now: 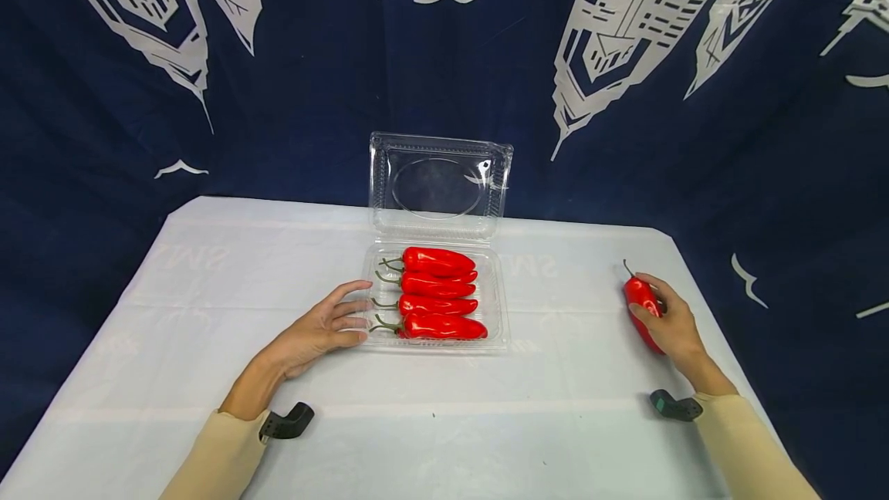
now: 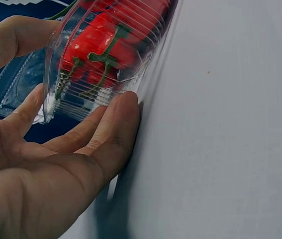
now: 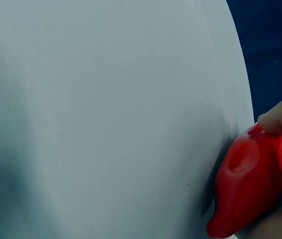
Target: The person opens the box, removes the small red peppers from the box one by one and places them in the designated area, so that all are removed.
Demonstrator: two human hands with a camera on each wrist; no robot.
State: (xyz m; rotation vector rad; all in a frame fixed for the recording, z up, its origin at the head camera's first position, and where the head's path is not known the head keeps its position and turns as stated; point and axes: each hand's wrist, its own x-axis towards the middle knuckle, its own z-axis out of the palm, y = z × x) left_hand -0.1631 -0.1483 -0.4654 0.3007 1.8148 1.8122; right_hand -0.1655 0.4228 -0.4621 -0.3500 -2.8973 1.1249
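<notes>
My right hand [image 1: 670, 322] grips a red chili pepper [image 1: 640, 301] near the table's right edge, thumb on one side and fingers on the other, its thin green stem pointing away from me. In the right wrist view the pepper [image 3: 252, 184] shows its tapered tip low over the white surface. On the other side, my left hand [image 1: 316, 330] rests with loosely spread fingers against the left wall of a clear plastic clamshell box [image 1: 495, 292]. Several red peppers [image 1: 441, 305] lie in the box side by side, stems to the left. Its transparent lid [image 1: 437, 176] stands raised at the back.
A white-covered table [image 1: 556, 407] carries the box near its middle, toward the back. Behind and beside it hangs a dark blue cloth [image 1: 312, 99] with white building prints. Each wrist wears a dark camera mount [image 1: 287, 421].
</notes>
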